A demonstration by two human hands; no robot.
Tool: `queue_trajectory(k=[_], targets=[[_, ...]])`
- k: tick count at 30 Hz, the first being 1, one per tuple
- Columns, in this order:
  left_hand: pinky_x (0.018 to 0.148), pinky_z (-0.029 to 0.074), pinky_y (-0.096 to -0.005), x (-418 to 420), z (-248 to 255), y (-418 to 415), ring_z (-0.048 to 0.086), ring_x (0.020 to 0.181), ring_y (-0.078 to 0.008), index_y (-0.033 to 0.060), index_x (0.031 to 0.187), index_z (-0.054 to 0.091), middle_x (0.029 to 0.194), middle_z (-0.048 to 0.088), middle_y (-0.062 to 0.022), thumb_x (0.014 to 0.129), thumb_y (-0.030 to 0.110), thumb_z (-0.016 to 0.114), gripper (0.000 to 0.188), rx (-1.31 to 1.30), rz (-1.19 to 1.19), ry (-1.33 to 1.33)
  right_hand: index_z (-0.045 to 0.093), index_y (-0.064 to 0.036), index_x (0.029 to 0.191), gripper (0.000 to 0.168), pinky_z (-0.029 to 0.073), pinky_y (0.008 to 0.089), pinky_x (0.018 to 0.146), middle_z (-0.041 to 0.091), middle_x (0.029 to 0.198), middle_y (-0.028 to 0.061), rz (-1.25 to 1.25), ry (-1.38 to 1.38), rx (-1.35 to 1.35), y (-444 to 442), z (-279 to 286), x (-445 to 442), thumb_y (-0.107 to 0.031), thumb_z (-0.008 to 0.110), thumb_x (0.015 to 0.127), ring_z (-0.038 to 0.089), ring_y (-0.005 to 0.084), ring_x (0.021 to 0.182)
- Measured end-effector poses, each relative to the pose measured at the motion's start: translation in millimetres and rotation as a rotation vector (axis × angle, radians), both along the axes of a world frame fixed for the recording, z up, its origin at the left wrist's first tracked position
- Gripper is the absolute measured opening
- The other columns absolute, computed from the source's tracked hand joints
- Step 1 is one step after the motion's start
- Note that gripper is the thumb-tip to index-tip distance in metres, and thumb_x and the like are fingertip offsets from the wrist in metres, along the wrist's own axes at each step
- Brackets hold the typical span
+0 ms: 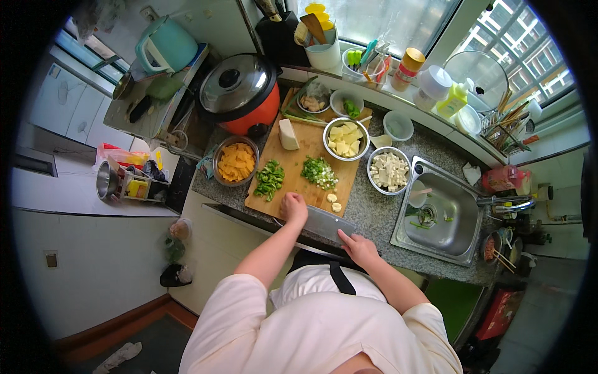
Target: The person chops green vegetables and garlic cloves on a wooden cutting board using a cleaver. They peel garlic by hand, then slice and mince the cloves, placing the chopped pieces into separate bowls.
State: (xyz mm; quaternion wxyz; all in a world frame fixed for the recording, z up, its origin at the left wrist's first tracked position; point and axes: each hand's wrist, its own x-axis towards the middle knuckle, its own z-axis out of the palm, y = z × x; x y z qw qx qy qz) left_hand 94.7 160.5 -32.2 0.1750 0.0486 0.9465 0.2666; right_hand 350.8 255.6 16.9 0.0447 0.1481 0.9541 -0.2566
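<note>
My left hand (pixel 294 209) is closed around the handle end of a cleaver (pixel 328 223) at the front edge of the wooden cutting board (pixel 299 182). The forefinger of my right hand (pixel 361 248) touches the blade's far end. Peeled garlic cloves (pixel 334 202) lie just beyond the blade. Behind them are a pile of chopped scallion (pixel 319 173), a pile of cut green pepper (pixel 269 180) and a white block (pixel 288 134), perhaps radish or tofu. A metal bowl of sliced potato (pixel 345 139) stands at the board's right side.
Left of the board is a bowl of orange slices (pixel 236 162), with a red electric cooker (pixel 243 103) behind. To the right stand a bowl of white cubes (pixel 389 170) and a steel sink (pixel 439 210) with green scraps. Smaller bowls (pixel 346 103) line the back.
</note>
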Motion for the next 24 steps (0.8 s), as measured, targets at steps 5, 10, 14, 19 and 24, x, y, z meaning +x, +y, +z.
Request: queue_trajectory(k=[5,10,14,19,24], targets=[[0.098,0.036,-0.0467,24.6,0.7,33.1,0.048,0.115,-0.0305,0.0111,0.105,0.057,0.116,0.058,-0.0092,0.097,0.029,0.053,0.02,-0.163,0.174,0.161,0.043,-0.027,0.144,0.059,0.052,0.0448,0.062,0.058,0.082,0.0089,0.007,0.034,0.007,2.0,-6.6,-1.6,-0.023,0.064,0.089,0.062,0.031,0.075],[0.097,0.036,-0.0446,31.1,-3.7,45.9,0.049,0.113,-0.0291,0.0121,0.105,0.057,0.114,0.058,-0.0089,0.097,0.026,0.052,0.016,-0.25,0.229,0.247,0.038,-0.012,0.147,0.066,0.052,0.0447,0.068,0.06,0.083,0.0101,-0.016,0.062,-0.07,7.3,-1.6,-0.6,-0.025,0.065,0.088,0.063,0.0313,0.077],[0.096,0.036,-0.0444,30.5,-11.7,43.3,0.05,0.112,-0.0288,0.012,0.104,0.058,0.113,0.059,-0.0088,0.097,0.025,0.053,0.016,-0.322,0.221,0.279,0.034,-0.007,0.149,0.073,0.047,0.0441,0.08,0.061,0.09,0.01,-0.078,-0.083,-0.07,11.9,3.9,-7.0,-0.029,0.067,0.087,0.06,0.0307,0.087],[0.097,0.036,-0.0451,31.1,-6.9,47.2,0.05,0.111,-0.03,0.011,0.103,0.057,0.111,0.059,-0.0101,0.096,0.021,0.054,0.013,-0.349,0.207,0.315,0.034,-0.008,0.149,0.077,0.041,0.0419,0.084,0.06,0.098,0.0091,-0.016,-0.108,-0.012,20.1,-3.1,-8.2,-0.034,0.069,0.086,0.054,0.0279,0.096],[0.096,0.036,-0.0453,31.2,-8.5,48.4,0.05,0.11,-0.0312,0.0101,0.102,0.056,0.11,0.058,-0.0116,0.095,0.02,0.054,0.012,-0.378,0.16,0.361,0.035,-0.006,0.148,0.078,0.04,0.0429,0.083,0.059,0.095,0.0095,0.006,-0.082,-0.039,26.2,-11.1,-10.2,-0.034,0.07,0.084,0.055,0.0278,0.094]])
